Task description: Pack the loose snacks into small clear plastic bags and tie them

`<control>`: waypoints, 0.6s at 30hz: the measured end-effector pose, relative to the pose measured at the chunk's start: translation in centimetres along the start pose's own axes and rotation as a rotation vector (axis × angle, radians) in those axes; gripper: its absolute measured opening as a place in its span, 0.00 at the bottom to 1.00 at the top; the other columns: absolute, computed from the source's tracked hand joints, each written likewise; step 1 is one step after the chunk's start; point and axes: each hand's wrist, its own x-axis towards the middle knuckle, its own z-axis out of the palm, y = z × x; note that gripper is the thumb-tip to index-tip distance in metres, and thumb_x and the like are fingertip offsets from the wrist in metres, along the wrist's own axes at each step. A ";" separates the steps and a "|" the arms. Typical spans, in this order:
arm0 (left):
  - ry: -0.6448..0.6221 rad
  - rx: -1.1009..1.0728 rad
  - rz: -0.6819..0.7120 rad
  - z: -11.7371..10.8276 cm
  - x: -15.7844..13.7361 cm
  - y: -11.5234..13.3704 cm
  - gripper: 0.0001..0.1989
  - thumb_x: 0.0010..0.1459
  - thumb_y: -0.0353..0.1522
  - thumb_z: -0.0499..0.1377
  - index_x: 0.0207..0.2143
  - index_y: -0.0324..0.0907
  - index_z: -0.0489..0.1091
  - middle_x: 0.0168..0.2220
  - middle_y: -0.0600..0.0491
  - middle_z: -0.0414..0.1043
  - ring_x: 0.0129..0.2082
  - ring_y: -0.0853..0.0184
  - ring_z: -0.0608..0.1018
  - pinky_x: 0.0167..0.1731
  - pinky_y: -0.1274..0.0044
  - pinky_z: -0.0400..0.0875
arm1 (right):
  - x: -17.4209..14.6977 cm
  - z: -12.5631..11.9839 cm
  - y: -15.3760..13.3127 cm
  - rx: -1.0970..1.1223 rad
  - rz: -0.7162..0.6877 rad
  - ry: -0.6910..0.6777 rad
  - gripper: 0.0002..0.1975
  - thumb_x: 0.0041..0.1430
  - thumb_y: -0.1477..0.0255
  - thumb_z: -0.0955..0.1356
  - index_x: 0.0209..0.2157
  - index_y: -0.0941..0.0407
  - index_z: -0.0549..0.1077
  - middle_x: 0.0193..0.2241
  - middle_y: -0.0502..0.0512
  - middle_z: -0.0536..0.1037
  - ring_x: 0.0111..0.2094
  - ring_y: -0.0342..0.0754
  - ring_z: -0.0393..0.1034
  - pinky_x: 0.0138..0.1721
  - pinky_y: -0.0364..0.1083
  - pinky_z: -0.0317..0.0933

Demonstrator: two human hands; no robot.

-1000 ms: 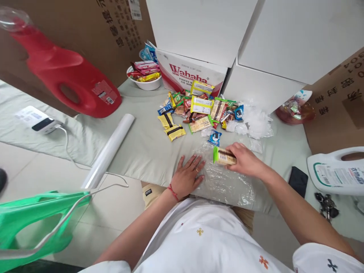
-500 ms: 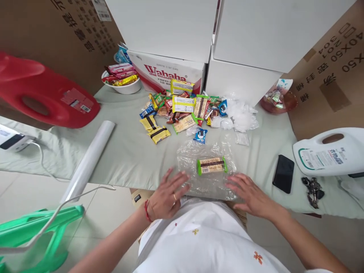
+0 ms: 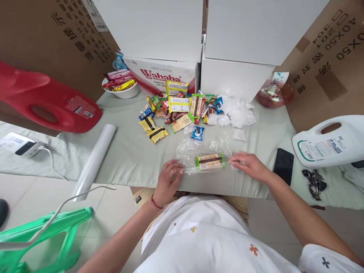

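Observation:
A green-ended wrapped snack bar [image 3: 209,162] lies on a sheet of clear plastic wrap [image 3: 186,149] near the table's front edge. My left hand [image 3: 170,176] is closed on the wrap's near left corner, thumb against the fingers. On the other side my right hand [image 3: 247,163] pinches the near right corner. The wrap's front edge is drawn up between both hands and lies over the near side of the bar. Just behind the sheet sits a small blue packet [image 3: 197,133].
Behind lie a pile of wrapped snacks [image 3: 179,105] and crumpled clear plastic [image 3: 237,112]. A plastic roll [image 3: 98,157] and red jug [image 3: 51,100] stand left. To the right are a phone [image 3: 283,166], keys [image 3: 315,184] and a white jug [image 3: 331,142].
Both hands went from spread fingers to gripping the wrap's near corners. The wrap's front edge has come up and away from me, towards the bar. The view has shifted slightly.

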 end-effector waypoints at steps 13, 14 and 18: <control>0.354 0.372 0.206 0.5 3.1 3.0 0.14 0.59 0.26 0.54 0.44 0.46 0.73 0.46 0.46 0.75 0.56 0.55 0.73 0.56 0.58 0.63 | 11.8 -2.1 2.5 -0.501 0.148 0.075 0.15 0.65 0.74 0.64 0.49 0.58 0.79 0.45 0.61 0.80 0.50 0.55 0.70 0.55 0.51 0.59; 0.189 0.349 0.345 1.1 3.1 3.8 0.15 0.61 0.26 0.54 0.46 0.48 0.74 0.47 0.48 0.77 0.57 0.57 0.73 0.56 0.60 0.62 | 12.5 -1.8 2.1 -0.518 0.107 0.071 0.16 0.66 0.71 0.64 0.52 0.59 0.77 0.48 0.62 0.79 0.53 0.56 0.68 0.57 0.52 0.58; -0.239 0.388 0.432 4.3 3.9 5.1 0.20 0.67 0.29 0.52 0.57 0.51 0.72 0.58 0.52 0.76 0.59 0.59 0.72 0.54 0.62 0.60 | 15.6 0.5 0.6 -0.546 0.100 -0.058 0.30 0.61 0.62 0.72 0.61 0.60 0.69 0.55 0.67 0.75 0.57 0.61 0.64 0.56 0.54 0.57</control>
